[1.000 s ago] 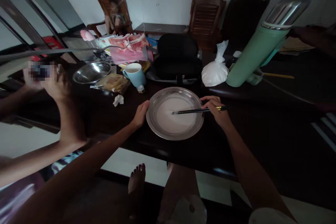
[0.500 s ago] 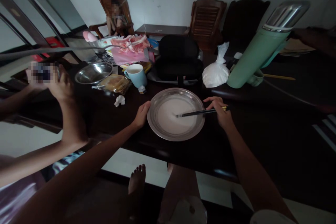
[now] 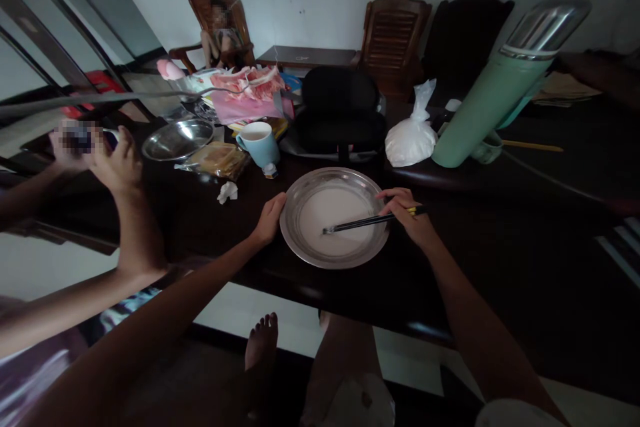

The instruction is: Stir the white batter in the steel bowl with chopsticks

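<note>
A round metal basin (image 3: 300,250) stands on the dark table in front of me, holding a whitish liquid (image 3: 330,207). My left hand (image 3: 271,217) grips the basin's left rim, its thumb and fingers closed on the edge. Dark chopsticks (image 3: 357,221) with yellowish bands near their ends are held in my right hand (image 3: 405,212) at the basin's right side. Their tips dip into the liquid left of its middle. The fingers of my right hand are partly curled round the chopsticks, above the right rim.
Behind the basin are a light-blue mug (image 3: 259,145), a black case (image 3: 342,113), a tied bag of white powder (image 3: 411,140) and a tall green thermos (image 3: 493,97). Left lie a metal dish (image 3: 179,140), a packet (image 3: 220,159) and crumpled tissue (image 3: 228,192). Another person's hand (image 3: 120,163) holds a phone-like device.
My right hand has moved left with the chopsticks, and their tips have shifted left and slightly nearer to me in the liquid. The basin and my left hand stay in place.
</note>
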{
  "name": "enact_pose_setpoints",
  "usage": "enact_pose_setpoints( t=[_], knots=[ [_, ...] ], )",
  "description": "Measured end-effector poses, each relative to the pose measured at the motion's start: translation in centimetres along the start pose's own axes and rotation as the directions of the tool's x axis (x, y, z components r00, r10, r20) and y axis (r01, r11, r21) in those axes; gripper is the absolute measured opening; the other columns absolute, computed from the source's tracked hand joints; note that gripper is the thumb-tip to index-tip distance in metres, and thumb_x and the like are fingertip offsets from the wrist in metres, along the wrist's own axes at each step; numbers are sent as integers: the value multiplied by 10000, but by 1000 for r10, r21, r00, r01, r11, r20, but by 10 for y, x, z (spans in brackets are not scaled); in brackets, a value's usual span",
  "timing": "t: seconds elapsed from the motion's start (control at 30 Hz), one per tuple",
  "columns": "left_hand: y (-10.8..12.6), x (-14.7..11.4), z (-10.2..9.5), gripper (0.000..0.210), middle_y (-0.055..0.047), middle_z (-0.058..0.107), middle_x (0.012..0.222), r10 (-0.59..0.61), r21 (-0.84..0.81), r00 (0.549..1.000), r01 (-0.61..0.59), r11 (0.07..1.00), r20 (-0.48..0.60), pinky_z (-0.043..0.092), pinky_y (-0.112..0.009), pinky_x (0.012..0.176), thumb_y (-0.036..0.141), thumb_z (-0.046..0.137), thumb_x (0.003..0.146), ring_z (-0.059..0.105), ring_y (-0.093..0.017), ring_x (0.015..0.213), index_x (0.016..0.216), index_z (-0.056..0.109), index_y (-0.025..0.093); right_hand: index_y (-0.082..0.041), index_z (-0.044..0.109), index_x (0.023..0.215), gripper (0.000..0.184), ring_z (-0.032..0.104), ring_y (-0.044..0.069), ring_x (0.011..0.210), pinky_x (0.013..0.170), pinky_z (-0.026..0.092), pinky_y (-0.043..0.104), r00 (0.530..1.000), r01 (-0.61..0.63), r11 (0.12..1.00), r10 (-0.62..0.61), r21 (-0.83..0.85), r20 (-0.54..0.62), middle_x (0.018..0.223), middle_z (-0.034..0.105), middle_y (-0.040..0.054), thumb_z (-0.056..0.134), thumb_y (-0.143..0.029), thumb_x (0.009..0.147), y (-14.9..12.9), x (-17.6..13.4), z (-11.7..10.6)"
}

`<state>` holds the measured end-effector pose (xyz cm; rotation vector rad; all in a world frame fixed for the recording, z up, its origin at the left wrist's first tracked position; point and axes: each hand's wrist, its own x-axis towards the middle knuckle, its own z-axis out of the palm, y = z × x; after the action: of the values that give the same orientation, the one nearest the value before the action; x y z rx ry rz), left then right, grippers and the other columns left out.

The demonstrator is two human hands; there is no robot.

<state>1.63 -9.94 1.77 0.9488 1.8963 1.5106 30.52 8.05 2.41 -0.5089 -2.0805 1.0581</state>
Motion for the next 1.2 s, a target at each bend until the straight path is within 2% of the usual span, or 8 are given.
enact_pose_setpoints(
  t=[0.1,0.23,0.4,0.6,0.77,0.93,1.1,1.2],
  knots=[
    [1,0,0,407,25,453,644,12,10,1000,-11,1000,-2,404,-267,628,509,526,894,418,-152,667,629,465,205,-294,771,761,357,584,275,1091,1020,422,490,999,-3,998,0,-61,-52,1046,742,44,530,-468,959,-1,1,0],
    [2,-1,1,391,25,455,653,22,12,1000,-22,1000,-1,412,-264,632,489,518,902,423,-151,674,639,474,203,-280,735,674,452,592,272,1070,1014,430,491,985,-21,1000,22,6,-169,1004,740,51,478,-488,982,1,1,-3],
    [-2,0,0,400,30,434,643,25,5,1000,-25,1000,-3,400,-260,621,499,514,898,398,-143,656,634,449,206,-279,757,705,439,575,277,1114,1039,414,491,1000,-10,1000,10,-9,-5,1067,746,51,504,-531,960,-1,0,0],
    [-1,-1,0,422,26,439,648,22,-12,1000,-21,1000,11,391,-267,619,557,524,872,391,-144,653,647,463,205,-276,739,681,487,575,275,1102,1050,404,506,990,-34,999,33,0,-139,1037,737,50,455,-535,979,3,1,-4],
    [5,-2,1,431,26,422,635,9,24,1000,-9,1000,-7,398,-271,621,561,532,861,395,-151,661,624,442,212,-291,768,762,397,570,277,1113,1041,410,502,1000,-11,999,11,-47,5,1068,739,47,513,-522,960,-1,0,1],
    [2,-1,2,433,32,427,643,3,-18,1000,-3,1000,4,387,-267,614,575,529,860,395,-142,646,642,463,206,-282,751,727,441,581,276,1104,1050,409,508,994,-30,999,27,-33,-103,1036,734,53,477,-524,974,0,0,-3],
    [1,-1,1,412,32,432,638,-2,-17,1000,2,1000,0,389,-264,608,536,524,873,399,-142,642,636,457,206,-288,764,753,414,582,274,1104,1032,418,498,1000,9,999,-9,-42,7,1057,740,50,503,-534,961,-2,0,0],
    [2,-2,1,402,33,426,633,17,-9,1000,-17,1000,-8,393,-261,616,506,531,875,391,-139,642,622,453,204,-291,766,772,385,583,272,1097,1036,412,502,999,-2,998,-1,-69,-43,1050,737,47,522,-525,956,-1,0,0]
  ],
)
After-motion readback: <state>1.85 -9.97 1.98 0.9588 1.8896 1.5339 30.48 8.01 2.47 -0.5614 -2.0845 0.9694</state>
